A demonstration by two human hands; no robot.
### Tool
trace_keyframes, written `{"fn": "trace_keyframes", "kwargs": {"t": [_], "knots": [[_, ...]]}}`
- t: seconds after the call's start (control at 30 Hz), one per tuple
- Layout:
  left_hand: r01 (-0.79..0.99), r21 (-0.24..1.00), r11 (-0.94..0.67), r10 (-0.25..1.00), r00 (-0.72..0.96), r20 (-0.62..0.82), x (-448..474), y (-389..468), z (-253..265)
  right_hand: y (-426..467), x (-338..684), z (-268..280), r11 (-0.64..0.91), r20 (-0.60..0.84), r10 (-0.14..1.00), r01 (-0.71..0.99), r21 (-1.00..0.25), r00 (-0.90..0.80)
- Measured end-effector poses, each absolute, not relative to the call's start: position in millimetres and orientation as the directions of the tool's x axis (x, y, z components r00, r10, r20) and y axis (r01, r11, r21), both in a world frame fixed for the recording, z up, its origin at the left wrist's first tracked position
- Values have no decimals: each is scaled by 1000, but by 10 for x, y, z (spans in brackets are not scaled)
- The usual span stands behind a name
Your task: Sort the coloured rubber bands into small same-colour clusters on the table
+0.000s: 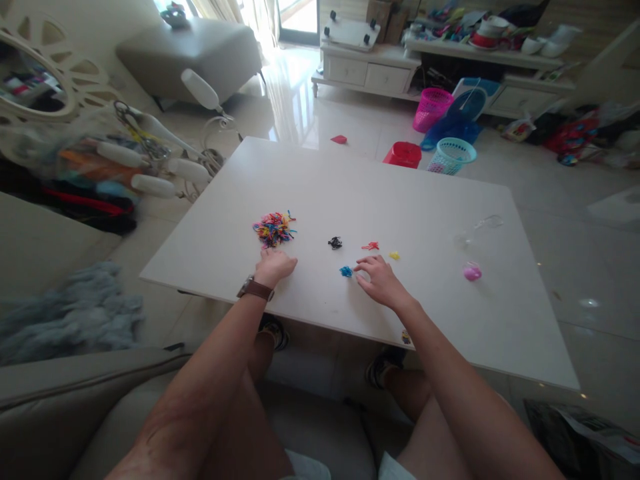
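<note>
Mixed bands (273,229) are mostly waiting heaped on the desk (400,200); I'm resting my left grip (273,267) loosely closed, empty, beside them, right grip (379,280) open, touching the blue cluster (346,271); black (335,243), red (371,246), yellow (395,255) clusters are lying small.

Glossy pale tiled floor (320,100), bright with daylight from a far doorway (299,17). Grey ottoman (193,57) far left. Low white cabinet (370,70) along the far wall, cluttered shelf (483,53) to its right. Pink basket (431,108), red tub (403,155) and teal basket (451,155) on the floor beyond the white table (400,200).
</note>
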State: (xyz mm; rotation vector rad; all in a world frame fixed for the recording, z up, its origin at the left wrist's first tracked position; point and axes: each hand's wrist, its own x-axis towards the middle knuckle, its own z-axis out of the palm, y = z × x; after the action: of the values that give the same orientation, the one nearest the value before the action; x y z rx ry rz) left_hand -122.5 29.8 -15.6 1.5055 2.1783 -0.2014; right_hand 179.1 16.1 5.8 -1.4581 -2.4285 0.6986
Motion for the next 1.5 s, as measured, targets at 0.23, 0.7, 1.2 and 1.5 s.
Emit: {"fn": "trace_keyframes", "kwargs": {"t": [0.23,0.7,1.2,1.5], "knots": [[898,147,414,837,-313,-449,-1286,315,-201,166,1796,88,385,-49,880,770,-508,-473],[921,85,381,825,-297,-481,-1355,350,-238,163,1788,70,386,-56,876,768,-511,-478],[935,59,350,845,-288,-451,-1381,379,-282,151,1772,98,374,-70,878,771,-515,-473],[933,69,353,833,-280,-477,-1371,375,-313,148,1761,102,373,-82,876,775,-509,-475]]}}
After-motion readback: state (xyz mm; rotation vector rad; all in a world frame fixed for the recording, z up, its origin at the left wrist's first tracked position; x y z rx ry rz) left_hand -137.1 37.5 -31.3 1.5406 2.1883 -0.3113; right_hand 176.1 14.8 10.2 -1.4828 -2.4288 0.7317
